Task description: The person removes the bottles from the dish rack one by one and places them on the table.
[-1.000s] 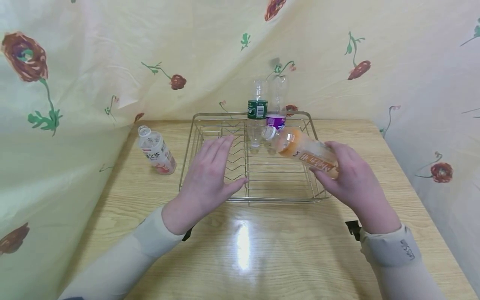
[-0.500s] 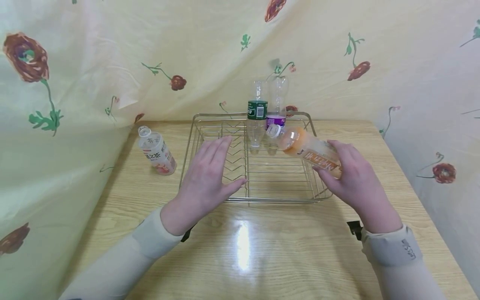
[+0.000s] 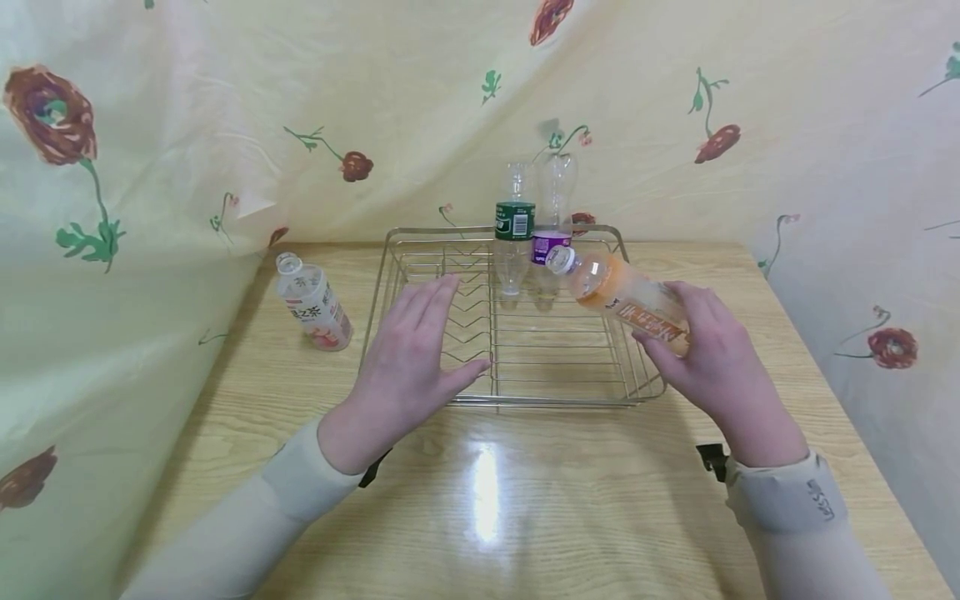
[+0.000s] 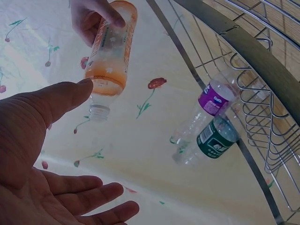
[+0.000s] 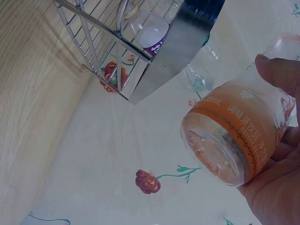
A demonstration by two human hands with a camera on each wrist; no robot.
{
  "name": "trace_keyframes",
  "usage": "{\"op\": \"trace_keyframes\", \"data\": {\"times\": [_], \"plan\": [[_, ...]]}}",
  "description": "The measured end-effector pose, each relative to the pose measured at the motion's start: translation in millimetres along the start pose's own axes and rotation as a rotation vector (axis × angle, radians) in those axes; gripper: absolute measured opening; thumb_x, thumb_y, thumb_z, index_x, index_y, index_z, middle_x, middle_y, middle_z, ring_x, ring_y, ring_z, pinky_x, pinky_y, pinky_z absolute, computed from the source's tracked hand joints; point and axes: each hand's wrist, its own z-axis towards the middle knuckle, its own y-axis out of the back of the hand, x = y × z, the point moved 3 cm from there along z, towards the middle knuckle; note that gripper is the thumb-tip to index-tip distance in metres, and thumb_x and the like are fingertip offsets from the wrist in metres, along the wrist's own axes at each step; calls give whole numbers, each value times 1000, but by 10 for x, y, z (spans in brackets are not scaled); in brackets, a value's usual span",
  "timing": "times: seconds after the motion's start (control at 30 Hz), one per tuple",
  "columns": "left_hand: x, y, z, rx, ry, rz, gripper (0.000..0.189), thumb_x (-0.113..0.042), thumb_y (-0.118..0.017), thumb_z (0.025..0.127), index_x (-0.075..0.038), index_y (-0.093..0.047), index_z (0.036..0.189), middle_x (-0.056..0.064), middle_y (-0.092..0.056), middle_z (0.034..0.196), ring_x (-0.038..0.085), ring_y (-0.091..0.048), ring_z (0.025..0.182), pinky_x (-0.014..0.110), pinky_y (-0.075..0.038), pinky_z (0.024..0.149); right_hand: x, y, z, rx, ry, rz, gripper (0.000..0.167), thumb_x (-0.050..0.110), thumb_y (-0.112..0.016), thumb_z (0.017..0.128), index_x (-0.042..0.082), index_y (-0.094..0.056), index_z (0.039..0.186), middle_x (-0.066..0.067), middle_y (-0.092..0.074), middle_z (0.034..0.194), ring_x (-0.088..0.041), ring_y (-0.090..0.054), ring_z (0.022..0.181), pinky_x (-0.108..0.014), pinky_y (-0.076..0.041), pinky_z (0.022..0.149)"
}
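Note:
My right hand [image 3: 712, 350] grips an orange-labelled plastic bottle [image 3: 633, 302] near its base, tilted with the neck pointing up and left over the rack's right side. In the right wrist view the base of this bottle [image 5: 220, 140] faces the camera. My left hand [image 3: 405, 350] hovers over the left front of the wire dish rack [image 3: 555, 402], fingers straight and thumb apart, holding nothing. Two clear bottles stand neck-down at the back of the rack: a green-labelled bottle [image 3: 514, 223] and a purple-labelled bottle [image 3: 551, 246] beside it.
A pink-and-white labelled bottle [image 3: 315, 304] stands upright on the wooden table [image 3: 570, 500], left of the rack. Behind the table and at its sides hangs a flowered cloth [image 3: 420, 108].
My right hand has moved slightly to the right with the orange-labelled bottle, so its neck has shifted right. My left hand has drifted a little left.

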Motion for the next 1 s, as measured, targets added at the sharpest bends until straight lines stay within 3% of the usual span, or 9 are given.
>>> {"op": "trace_keyframes", "data": {"times": [0.33, 1.0], "plan": [[-10, 6, -22, 26, 22, 13, 97, -37, -91, 76, 8, -42, 147, 21, -51, 144, 36, -46, 131, 41, -32, 115, -62, -5, -31, -16, -21, 20, 76, 0, -88, 73, -9, -50, 139, -28, -60, 113, -41, -59, 92, -57, -53, 71], [75, -9, -131, 11, 71, -29, 104, -39, -93, 74, 7, -39, 149, 22, -49, 146, 37, -44, 134, 43, -30, 117, -222, -15, -81, -80, -51, 1, 69, 4, -89, 72, -13, -54, 129, -30, -62, 108, -44, -60, 87, -60, -52, 69]]}}
